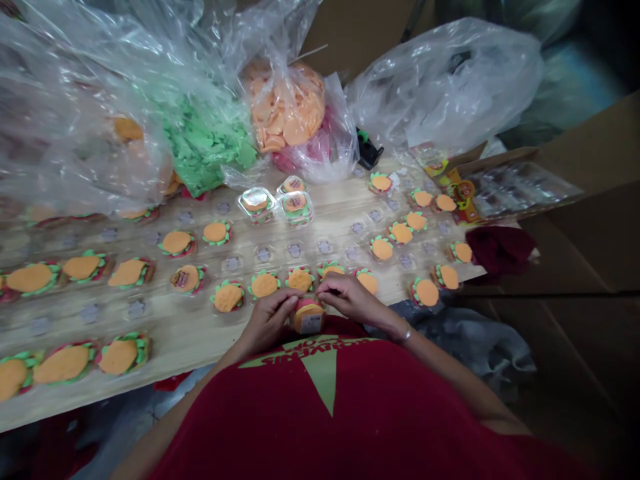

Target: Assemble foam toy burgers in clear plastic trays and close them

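Observation:
Both my hands meet at the near edge of the wooden board (190, 333). My left hand (267, 319) and my right hand (350, 297) are closed round a small round toy burger (309, 319), orange with a pink layer and a white label on its side. Rows of flat orange discs on green and red frilled layers (264, 285) lie in shallow clear cups across the board just beyond my fingers. Several empty clear cups (295, 250) sit between them.
Large clear bags hold green pieces (205, 143), orange discs (287, 110) and pink pieces (305, 157) at the back. Closed clear cases (297, 203) stand mid-board. A cardboard box (590, 220) with packaging and a dark red cloth (495, 250) is on the right.

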`<action>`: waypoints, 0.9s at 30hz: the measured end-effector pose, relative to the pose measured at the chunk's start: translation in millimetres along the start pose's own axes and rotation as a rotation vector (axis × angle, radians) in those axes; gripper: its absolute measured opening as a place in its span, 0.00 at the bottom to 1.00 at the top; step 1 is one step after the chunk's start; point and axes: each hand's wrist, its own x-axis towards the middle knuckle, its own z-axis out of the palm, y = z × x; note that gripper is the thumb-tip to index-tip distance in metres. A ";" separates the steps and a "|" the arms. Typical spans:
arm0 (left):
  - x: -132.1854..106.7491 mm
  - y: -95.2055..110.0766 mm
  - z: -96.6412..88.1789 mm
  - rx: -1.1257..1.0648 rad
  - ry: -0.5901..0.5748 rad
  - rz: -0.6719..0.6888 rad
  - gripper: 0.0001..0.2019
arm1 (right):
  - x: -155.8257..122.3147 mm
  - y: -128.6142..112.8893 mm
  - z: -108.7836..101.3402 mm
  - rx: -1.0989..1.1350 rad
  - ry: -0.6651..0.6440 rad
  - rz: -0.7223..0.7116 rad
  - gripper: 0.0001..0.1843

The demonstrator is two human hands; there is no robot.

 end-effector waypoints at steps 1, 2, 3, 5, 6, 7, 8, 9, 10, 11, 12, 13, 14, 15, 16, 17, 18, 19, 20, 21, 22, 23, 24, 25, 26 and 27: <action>1.8 2.7 0.9 0.007 0.005 0.004 0.07 | 0.1 -0.1 -0.9 -0.040 0.028 -0.018 0.11; 4.4 5.9 1.2 0.016 -0.001 0.012 0.07 | 0.6 -0.3 -1.4 -0.068 0.056 -0.030 0.11; 7.9 9.7 0.7 0.029 -0.018 0.022 0.07 | 1.8 -0.7 -1.2 -0.079 0.066 -0.034 0.11; 17.2 18.9 -2.9 0.066 -0.069 0.059 0.08 | 6.4 -2.2 1.7 -0.068 0.042 -0.037 0.10; 22.4 23.8 -5.6 0.096 -0.102 0.079 0.08 | 9.4 -3.4 4.5 -0.056 0.025 -0.038 0.10; 27.4 28.2 -8.6 0.130 -0.142 0.094 0.08 | 12.2 -4.7 8.3 -0.038 0.014 -0.038 0.09; 31.7 31.6 -11.5 0.163 -0.185 0.098 0.08 | 14.3 -5.8 12.7 -0.016 0.017 -0.037 0.09; 34.8 33.5 -13.8 0.189 -0.224 0.092 0.09 | 15.4 -6.6 17.6 0.005 0.027 -0.039 0.09; 36.6 33.5 -15.2 0.209 -0.253 0.080 0.10 | 14.9 -6.6 22.6 0.030 0.039 -0.035 0.08; 36.8 31.8 -15.8 0.217 -0.261 0.063 0.11 | 12.9 -5.8 27.4 0.065 0.045 -0.025 0.08; 35.5 28.4 -15.5 0.210 -0.251 0.042 0.12 | 9.4 -3.8 31.7 0.104 0.043 -0.009 0.08; 32.8 23.9 -14.5 0.189 -0.221 0.017 0.12 | 4.8 -0.9 35.4 0.140 0.041 0.009 0.09; 28.9 18.8 -13.0 0.151 -0.184 -0.015 0.13 | -0.4 2.8 38.6 0.174 0.043 0.035 0.09; 24.3 13.8 -11.4 0.094 -0.150 -0.057 0.12 | -5.8 6.9 41.1 0.209 0.052 0.071 0.09; 19.2 9.3 -9.7 0.018 -0.126 -0.113 0.11 | -10.6 10.9 43.0 0.246 0.061 0.113 0.09; 14.2 5.7 -8.2 -0.065 -0.102 -0.176 0.11 | -14.4 14.3 44.3 0.284 0.062 0.156 0.10; 9.6 3.3 -6.7 -0.143 -0.075 -0.237 0.11 | -16.6 16.6 45.0 0.324 0.054 0.196 0.11; 5.8 1.9 -5.3 -0.206 -0.050 -0.287 0.12 | -16.9 17.5 45.0 0.365 0.046 0.225 0.11; 2.9 1.6 -4.0 -0.244 -0.035 -0.325 0.13 | -15.2 17.1 44.2 0.400 0.047 0.235 0.11; 1.0 2.2 -2.9 -0.260 -0.027 -0.341 0.13 | -11.9 15.4 42.5 0.419 0.055 0.221 0.11; -0.2 3.4 -1.8 -0.262 -0.031 -0.339 0.13 | -7.3 12.8 40.0 0.417 0.067 0.192 0.11; -1.1 4.7 -1.1 -0.257 -0.048 -0.329 0.13 | -2.2 9.8 36.8 0.396 0.073 0.156 0.11; -1.9 6.0 -0.7 -0.251 -0.066 -0.318 0.13 | 2.7 6.9 33.1 0.364 0.066 0.121 0.10; -3.1 6.8 -0.7 -0.251 -0.068 -0.309 0.13 | 6.6 4.7 29.2 0.329 0.045 0.095 0.10; -4.8 7.0 -1.1 -0.261 -0.054 -0.307 0.13 | 9.2 3.3 25.3 0.295 0.015 0.082 0.10; -7.0 6.5 -1.9 -0.285 -0.029 -0.320 0.14 | 10.5 2.9 21.4 0.273 -0.011 0.081 0.11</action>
